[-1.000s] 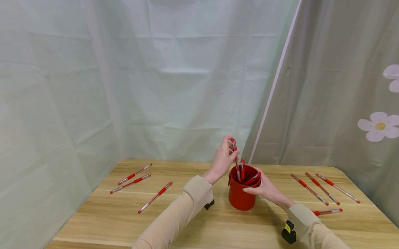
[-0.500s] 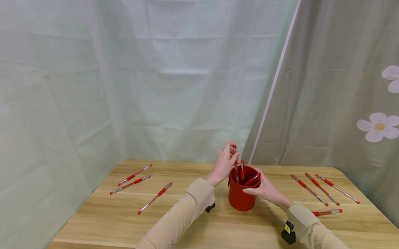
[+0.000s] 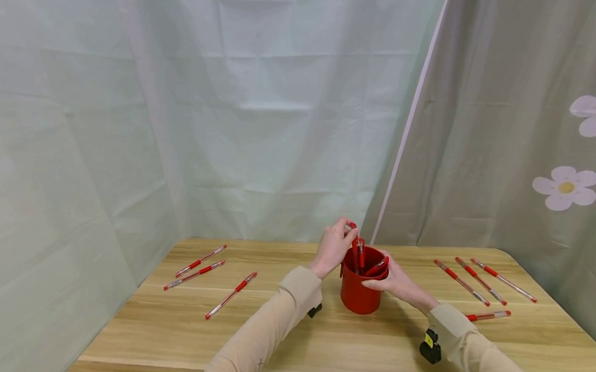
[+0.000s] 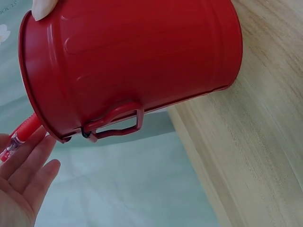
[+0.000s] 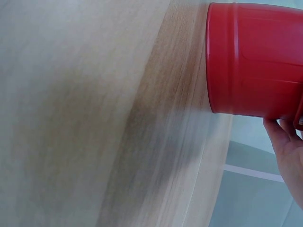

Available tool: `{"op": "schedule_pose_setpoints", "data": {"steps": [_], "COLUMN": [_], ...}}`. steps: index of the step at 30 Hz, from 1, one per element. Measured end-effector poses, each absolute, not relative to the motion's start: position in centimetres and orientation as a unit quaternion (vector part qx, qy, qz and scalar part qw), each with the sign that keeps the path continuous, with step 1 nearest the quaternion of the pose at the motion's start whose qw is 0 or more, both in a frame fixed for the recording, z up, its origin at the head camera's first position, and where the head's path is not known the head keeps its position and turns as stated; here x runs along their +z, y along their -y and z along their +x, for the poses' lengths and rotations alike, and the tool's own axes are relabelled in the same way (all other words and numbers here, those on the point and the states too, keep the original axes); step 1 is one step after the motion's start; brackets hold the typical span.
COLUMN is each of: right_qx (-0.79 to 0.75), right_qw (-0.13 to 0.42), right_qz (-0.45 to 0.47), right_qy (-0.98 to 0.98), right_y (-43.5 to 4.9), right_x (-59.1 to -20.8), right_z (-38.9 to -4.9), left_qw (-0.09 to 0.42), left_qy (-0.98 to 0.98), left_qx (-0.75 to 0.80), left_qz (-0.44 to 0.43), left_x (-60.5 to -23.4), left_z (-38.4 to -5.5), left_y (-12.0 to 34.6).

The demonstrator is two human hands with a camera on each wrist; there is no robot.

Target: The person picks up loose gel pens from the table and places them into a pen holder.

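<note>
Fingers at the pen: the left hand [image 3: 332, 246] is pinching the upper end of a red gel pen [image 3: 356, 256] between thumb and fingers; in the left wrist view its other fingers are extending loosely behind the barrel.
Fingers at the pail: the right hand [image 3: 397, 280] is gripping the red pail [image 3: 360, 297] high on its wall, the thumb pressing just below the near rim.
Pinched pen: it is standing nearly upright, its lower part sitting inside the pail; whether its tip is touching the bottom, the views are not showing.
Neighbours inside: a second gel pen [image 3: 362, 253] is standing just beside it, while a third gel pen [image 3: 378, 266] is leaning against the right side of the rim.
Likely snag: since the second pen is crowding the pinched one, their clips or barrels could be catching if the left hand pushes at a slant.
Likely tip: the pail is resting upright on the worktop [image 3: 149, 339], but sideways pressure at the rim could be tilting it if the right hand eases off.
Left pose: the beige sleeve [image 3: 268, 322] is slanting up from below, with the wrist bending over the pail's left rim near the side handle [image 4: 118, 123].
Right pose: the forearm is reaching in diagonally from the lower right, its cuff partly covering a loose gel pen [image 3: 488, 316].
</note>
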State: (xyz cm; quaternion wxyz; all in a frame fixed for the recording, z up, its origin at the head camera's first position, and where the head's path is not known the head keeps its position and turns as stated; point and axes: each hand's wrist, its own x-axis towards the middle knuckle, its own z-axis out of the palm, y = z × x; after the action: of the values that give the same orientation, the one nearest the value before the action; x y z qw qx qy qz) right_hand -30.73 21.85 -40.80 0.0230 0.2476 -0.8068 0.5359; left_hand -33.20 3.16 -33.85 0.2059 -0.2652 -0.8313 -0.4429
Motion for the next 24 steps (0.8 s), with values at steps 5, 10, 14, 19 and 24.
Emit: {"op": "schedule_pose_setpoints", "data": {"steps": [5,10,14,19,24], "right_qx": [0.540,0.541,0.541,0.544,0.542], "right_qw": [0.018,0.019,0.023,0.028,0.028], "right_qz": [0.245,0.251,0.252,0.254,0.251], "right_qy": [0.805,0.802,0.802,0.799,0.802], "right_y": [-21.87,-21.94,-21.89,-21.71,-21.74], "right_x": [-40.82,-40.93,-40.91,-40.55,-40.90], "right_z": [-30.79,-30.85,-30.79,-30.51,-30.84], "left_qw": [0.200,0.205,0.210,0.214,0.213], "left_qy": [0.843,0.859,0.867,0.876,0.885], "left_qx": [-0.431,-0.405,-0.391,-0.377,-0.360], "left_qz": [-0.251,-0.237,-0.226,-0.212,-0.205], "left_x": [-33.95,-34.20,-34.20,-34.31,-34.79], "left_z": [-33.23,-33.25,-33.13,-33.18,-33.55], "left_y": [-3.26,-3.34,-3.40,-3.52,-3.57]}}
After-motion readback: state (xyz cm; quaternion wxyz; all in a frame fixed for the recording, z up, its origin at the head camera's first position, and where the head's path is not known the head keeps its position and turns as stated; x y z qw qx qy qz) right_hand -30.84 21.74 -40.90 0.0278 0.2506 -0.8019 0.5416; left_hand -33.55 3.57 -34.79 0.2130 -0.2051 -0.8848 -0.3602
